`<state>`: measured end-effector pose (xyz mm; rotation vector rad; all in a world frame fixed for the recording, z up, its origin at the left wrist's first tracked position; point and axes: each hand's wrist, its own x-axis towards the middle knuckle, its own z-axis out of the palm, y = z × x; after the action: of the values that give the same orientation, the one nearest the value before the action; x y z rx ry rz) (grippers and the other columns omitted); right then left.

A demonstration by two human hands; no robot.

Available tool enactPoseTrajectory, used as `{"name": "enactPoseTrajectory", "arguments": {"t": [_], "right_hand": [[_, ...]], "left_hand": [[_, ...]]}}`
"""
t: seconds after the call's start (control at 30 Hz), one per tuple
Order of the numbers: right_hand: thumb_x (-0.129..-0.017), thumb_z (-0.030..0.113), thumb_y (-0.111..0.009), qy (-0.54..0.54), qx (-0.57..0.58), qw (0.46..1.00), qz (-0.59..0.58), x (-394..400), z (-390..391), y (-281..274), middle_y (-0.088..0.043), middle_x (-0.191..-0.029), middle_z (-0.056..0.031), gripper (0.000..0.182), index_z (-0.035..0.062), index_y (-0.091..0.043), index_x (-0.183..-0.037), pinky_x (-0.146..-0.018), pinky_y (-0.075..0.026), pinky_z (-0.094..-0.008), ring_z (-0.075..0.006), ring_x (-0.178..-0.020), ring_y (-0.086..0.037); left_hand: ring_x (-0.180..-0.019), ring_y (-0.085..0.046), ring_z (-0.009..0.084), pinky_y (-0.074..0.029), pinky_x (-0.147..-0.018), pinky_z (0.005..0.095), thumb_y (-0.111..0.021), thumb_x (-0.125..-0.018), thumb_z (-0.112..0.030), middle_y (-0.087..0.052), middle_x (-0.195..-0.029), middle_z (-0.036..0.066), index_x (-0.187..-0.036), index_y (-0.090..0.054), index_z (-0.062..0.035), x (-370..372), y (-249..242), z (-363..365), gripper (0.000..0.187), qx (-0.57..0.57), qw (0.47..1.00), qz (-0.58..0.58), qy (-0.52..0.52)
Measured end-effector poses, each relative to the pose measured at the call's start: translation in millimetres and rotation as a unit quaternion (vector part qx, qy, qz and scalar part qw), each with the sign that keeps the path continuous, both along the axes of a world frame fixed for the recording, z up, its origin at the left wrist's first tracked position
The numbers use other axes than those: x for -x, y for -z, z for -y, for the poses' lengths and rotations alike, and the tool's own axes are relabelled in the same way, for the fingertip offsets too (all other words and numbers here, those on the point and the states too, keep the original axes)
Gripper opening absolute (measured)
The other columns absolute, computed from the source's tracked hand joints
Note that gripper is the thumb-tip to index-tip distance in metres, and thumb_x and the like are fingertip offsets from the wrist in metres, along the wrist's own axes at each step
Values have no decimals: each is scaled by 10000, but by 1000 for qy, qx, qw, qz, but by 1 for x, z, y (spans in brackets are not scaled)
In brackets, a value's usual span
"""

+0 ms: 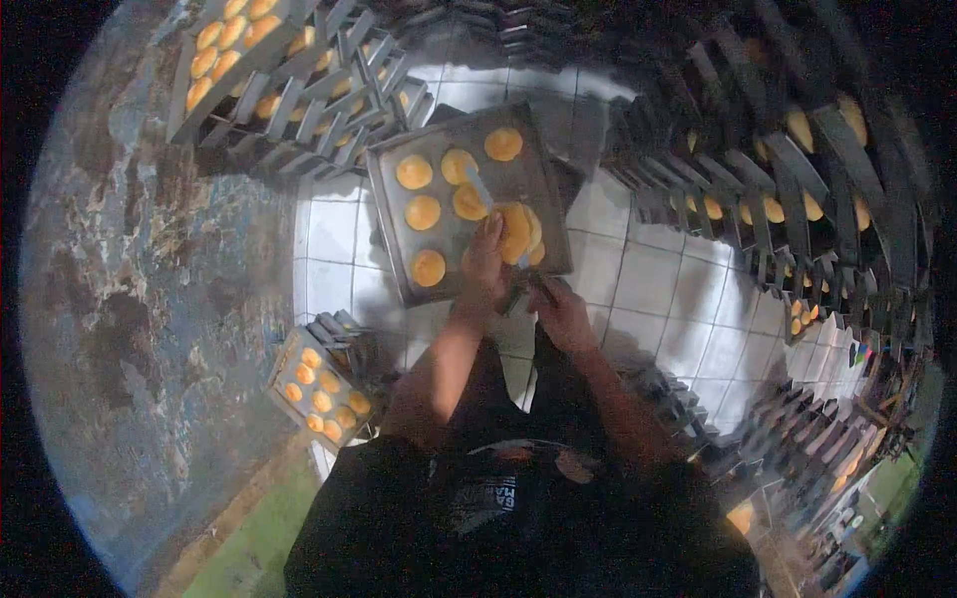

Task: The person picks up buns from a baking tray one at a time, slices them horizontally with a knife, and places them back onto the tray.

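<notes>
Left hand angles scraper up-left (across tray).

1. The baking tray in the upper middle of the frame looks like dull grey metal to me, scuffed and matt, not shiny at all.
2. The round buns on it have a smooth, golden, slightly glossy crust.
3. The scraper blade near the tray's centre reads as thin bright metal.
4. The floor is glazed white tile, pretty reflective, with dark grout lines.
5. The wall on the left is rough, blotchy, weathered plaster.
6. The stacked racks at upper left look like dark matt metal.
</notes>
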<state>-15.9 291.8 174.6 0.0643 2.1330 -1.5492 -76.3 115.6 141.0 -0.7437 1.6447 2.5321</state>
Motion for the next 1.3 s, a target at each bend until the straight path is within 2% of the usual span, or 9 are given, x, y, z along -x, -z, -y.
{"name": "enactPoseTrajectory", "arguments": {"t": [0.17, 0.27, 0.43, 0.63, 0.7, 0.73, 0.8, 0.9, 1.3], "right_hand": [[-992, 252, -610, -45, -89, 990, -98, -40, -48, 41, -642, -832, -84, 359, 25, -604, -1270, -679, -500, -343, -159, -734, -577], [-959, 238, -651, 20, 14, 968, 249, -99, -117, 59, -668, -958, -98, 318, 65, -649, -1226, -681, -515, -361, -221, -757, -625], [-959, 237, -655, -194, -302, 907, -219, -216, -225, 136, -681, -1041, -64, 316, 73, -634, -1228, -751, -544, -348, -224, -845, -664], [-980, 333, -608, 257, 330, 870, 260, -209, -228, 138, -669, -1097, -76, 427, 56, -588, -1304, -797, -545, -354, -233, -935, -662], [-977, 372, -598, 290, 353, 836, 305, -200, -224, 133, -659, -1133, -82, 447, 77, -588, -1313, -905, -505, -415, -267, -991, -649], [-975, 397, -593, 280, 276, 844, 365, -198, -224, 131, -653, -1160, -83, 451, 101, -592, -1314, -990, -467, -464, -293, -1031, -639], [-980, 377, -590, 225, 199, 906, 299, -204, -227, 145, -655, -1140, -76, 433, 114, -590, -1324, -947, -481, -443, -270, -1005, -639], [-993, 321, -586, 86, -12, 988, 130, -204, -222, 163, -655, -1069, -53, 402, 133, -582, -1348, -823, -506, -380, -203, -921, -630], [-1010, 204, -587, 53, 103, 993, 24, 33, -54, -80, -622, -821, -3, 434, 12, -532, -1395, -560, -418, -203, -45, -634, -496]], "left_hand": [[-1162, -595, 337, -487, -977, 430, -625, -968, -245, -592, -1282, 176, -1350, -508, 15, 30, 65, -7, 477, -107, 992, 56, -40], [-1178, -576, 341, -466, -989, 433, -628, -967, -276, -583, -1288, 181, -1341, -516, 13, 47, 144, -5, 486, -114, 986, 97, -75], [-1181, -558, 339, -445, -987, 436, -628, -968, -331, -583, -1270, 182, -1303, -544, 9, 84, 229, 3, 485, 225, 970, 96, -7], [-1066, -627, 335, -480, -931, 460, -631, -945, -245, -660, -1093, 197, -1222, -611, 1, 192, 253, 37, 371, 464, 885, 26, -28], [-1031, -644, 339, -496, -928, 443, -678, -898, -206, -663, -1076, 201, -1211, -612, 6, 217, 276, 47, 384, 801, 566, -96, 168], [-1031, -644, 339, -496, -928, 443, -678, -898, -206, -663, -1076, 201, -1211, -612, 6, 220, 278, 44, 384, 801, 567, -98, 165], [-941, -688, 280, -531, -818, 372, -712, -886, -337, -706, -973, 167, -1080, -682, -12, 230, 274, 41, 380, 469, 875, 54, 112], [-972, -682, 236, -537, -809, 344, -773, -842, -285, -692, -1076, 145, -1141, -667, -29, 215, 265, 20, 407, 281, 946, -69, 146], [-1035, -643, 197, -542, -864, 370, -678, -934, -370, -655, -1176, 64, -1249, -571, -65, 107, 17, 67, 452, -171, 982, -12, -76]]}}
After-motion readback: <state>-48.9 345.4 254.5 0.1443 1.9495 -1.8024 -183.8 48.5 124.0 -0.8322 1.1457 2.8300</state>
